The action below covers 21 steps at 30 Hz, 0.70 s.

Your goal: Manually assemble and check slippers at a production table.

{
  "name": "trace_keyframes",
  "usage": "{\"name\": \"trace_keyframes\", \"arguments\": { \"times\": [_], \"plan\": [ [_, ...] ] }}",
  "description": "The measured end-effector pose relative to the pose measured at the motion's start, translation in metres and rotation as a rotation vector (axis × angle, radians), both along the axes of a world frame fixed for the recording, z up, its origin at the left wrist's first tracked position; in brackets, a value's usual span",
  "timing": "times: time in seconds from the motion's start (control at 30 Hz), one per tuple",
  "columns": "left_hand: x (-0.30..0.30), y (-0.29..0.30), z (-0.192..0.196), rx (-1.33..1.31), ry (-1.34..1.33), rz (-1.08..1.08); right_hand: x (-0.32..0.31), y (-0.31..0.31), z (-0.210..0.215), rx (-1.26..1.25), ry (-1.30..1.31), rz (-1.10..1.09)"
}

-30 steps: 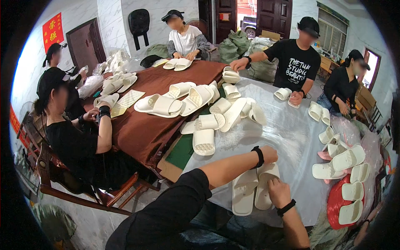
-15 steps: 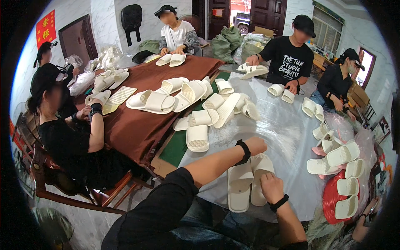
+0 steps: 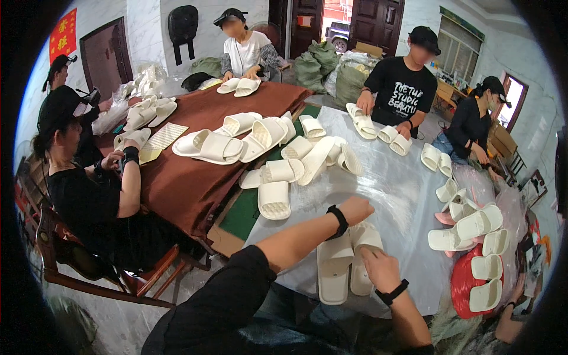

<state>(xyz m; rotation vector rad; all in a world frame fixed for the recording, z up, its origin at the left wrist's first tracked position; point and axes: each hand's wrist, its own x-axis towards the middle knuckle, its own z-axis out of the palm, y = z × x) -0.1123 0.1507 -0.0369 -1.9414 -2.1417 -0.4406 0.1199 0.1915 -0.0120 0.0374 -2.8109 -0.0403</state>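
A pair of white slippers (image 3: 335,269) lies side by side on the clear plastic sheet covering the table (image 3: 402,195), close to its near edge. My left hand (image 3: 357,209) is closed in a fist over the far end of the pair, the forearm crossing the left slipper. Beside it, my right hand (image 3: 380,267) rests on the right slipper (image 3: 362,254), fingers pressing its strap. Both wrists wear black bands.
Several more white slippers (image 3: 278,160) are heaped mid-table and on the brown cloth (image 3: 183,177). Other people sit around the table handling slippers. More slippers and a red basket (image 3: 464,284) sit at the right. A wooden chair (image 3: 89,260) stands at the left.
The view has shifted slightly. My left fist has moved further over the far end of the pair and my right hand has settled onto the right slipper.
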Motion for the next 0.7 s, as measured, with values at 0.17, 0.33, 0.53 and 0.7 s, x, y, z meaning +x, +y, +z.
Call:
{"name": "trace_keyframes", "arguments": {
  "times": [0.17,0.33,0.53,0.7],
  "plan": [
    [0.009,-0.025,0.026,0.134,-0.102,0.058,-0.031,0.017,0.039,-0.492,0.248,-0.108],
    [0.011,-0.037,0.026,0.297,-0.282,0.052,-0.096,0.053,0.015,-1.278,0.1,0.025],
    [-0.007,-0.048,0.006,0.406,-0.419,0.111,-0.125,0.053,0.009,-1.342,-0.264,-0.077],
    [-0.009,-0.052,-0.003,0.509,-1.204,0.121,-0.127,0.047,-0.005,-1.304,-0.005,-0.137]
  ]
}}
